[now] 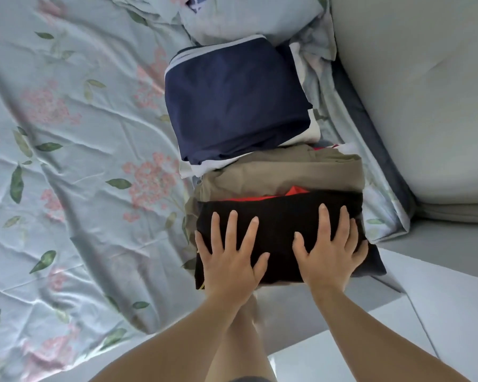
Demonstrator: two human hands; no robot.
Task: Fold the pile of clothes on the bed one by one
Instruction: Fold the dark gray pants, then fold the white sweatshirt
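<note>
We press the folded black garment (pixel 282 216) flat onto its stack, left hand (pixel 231 257) and right hand (pixel 329 252) splayed, gripping nothing. Next, probably: lift off, look for another unfolded piece.

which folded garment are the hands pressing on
The black garment, nearest the person. Both the left hand and the right hand lie flat on it; the khaki garment and the navy garment beyond it are untouched.

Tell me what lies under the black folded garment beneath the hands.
At the far edge of the black garment, a red garment shows, above a khaki garment. Left hand and right hand press flat on top. Anything deeper is covered.
</note>
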